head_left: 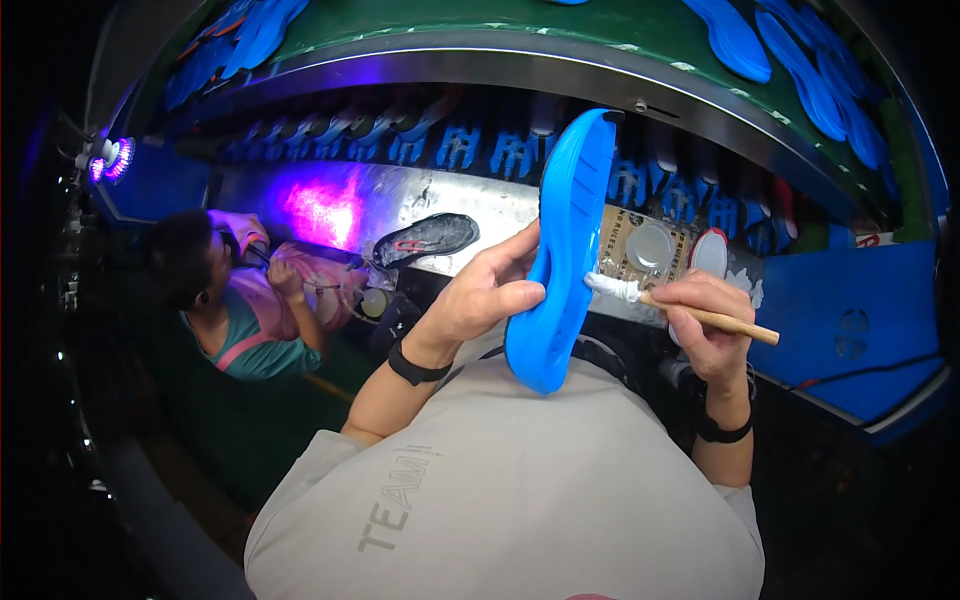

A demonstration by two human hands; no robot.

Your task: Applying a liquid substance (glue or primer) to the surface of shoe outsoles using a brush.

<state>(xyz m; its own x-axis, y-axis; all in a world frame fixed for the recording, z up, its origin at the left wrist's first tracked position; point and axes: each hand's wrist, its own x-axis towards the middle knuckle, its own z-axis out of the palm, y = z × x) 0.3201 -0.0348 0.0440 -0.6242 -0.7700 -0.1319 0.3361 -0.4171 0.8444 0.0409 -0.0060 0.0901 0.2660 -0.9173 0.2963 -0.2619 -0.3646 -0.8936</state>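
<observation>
Upright in front of my chest is a blue shoe sole (560, 280). My left hand (478, 300) grips it by its left edge, the thumb lying across the sole's face. Between the fingers and thumb of my right hand (708, 312) is a brush (755, 329) with a wooden handle. Its white, clumped bristles touch the sole's right edge around mid-length. Behind the right hand, a round whitish lid or dish (650, 247) sits on a piece of brown cardboard (612, 250).
A black sole (427, 240) lies on the metal bench (500, 200) under purple light. Racked shoe parts line the bench's back, below a green conveyor (620, 35) carrying blue soles. At left, another person (250, 300) handles something. A blue panel (850, 310) stands at right.
</observation>
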